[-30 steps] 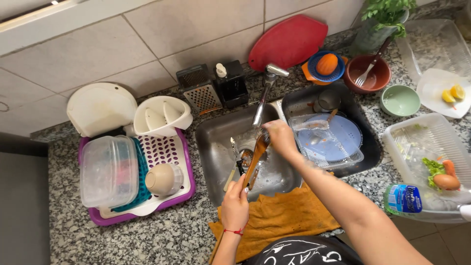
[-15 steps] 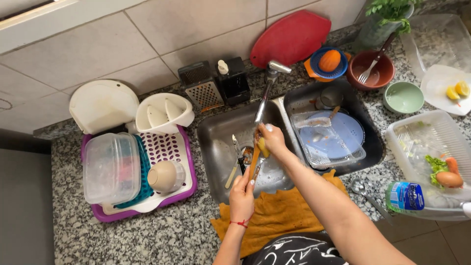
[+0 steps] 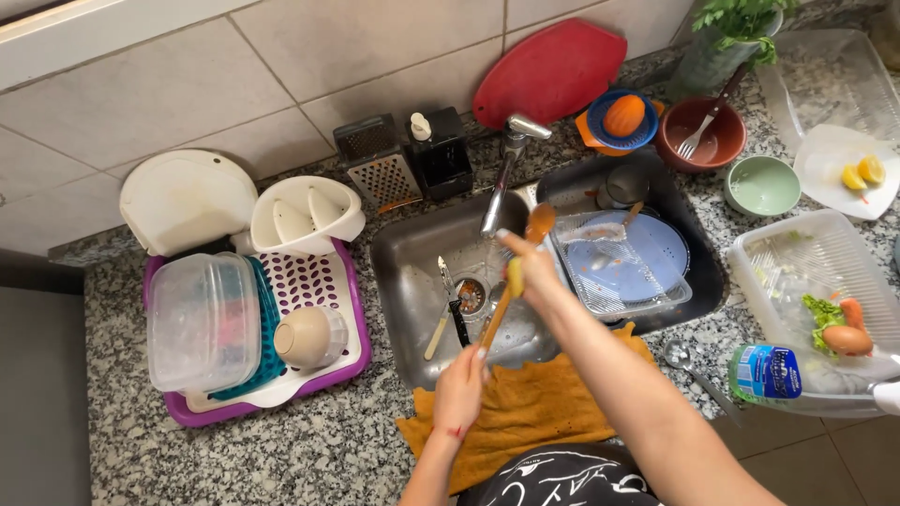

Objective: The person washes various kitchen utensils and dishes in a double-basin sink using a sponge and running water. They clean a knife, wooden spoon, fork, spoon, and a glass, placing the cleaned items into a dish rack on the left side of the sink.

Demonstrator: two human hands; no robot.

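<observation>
My left hand (image 3: 459, 389) grips the lower end of a wooden spoon (image 3: 538, 223) over the steel sink (image 3: 403, 272). The spoon slants up to the right, its bowl near the tap (image 3: 502, 178), where water runs. My right hand (image 3: 530, 272) closes on a yellow sponge (image 3: 514, 277) and presses it against the spoon's handle. In the left basin lie a knife (image 3: 438, 319) and a dark utensil by the drain (image 3: 469, 295). The right basin holds a clear tray with a blue plate (image 3: 623, 262).
A purple dish rack (image 3: 347, 361) with a plastic container and a bowl sits at the left. An orange cloth (image 3: 534, 412) lies at the counter's front edge. A grater, red board, bowls, a clear tray with vegetables (image 3: 834, 323) and a bottle (image 3: 769, 373) crowd the counter.
The spoon has tilted so its bowl reaches up under the tap. My right hand with the sponge slid up along the handle; my left hand stays at the lower end.
</observation>
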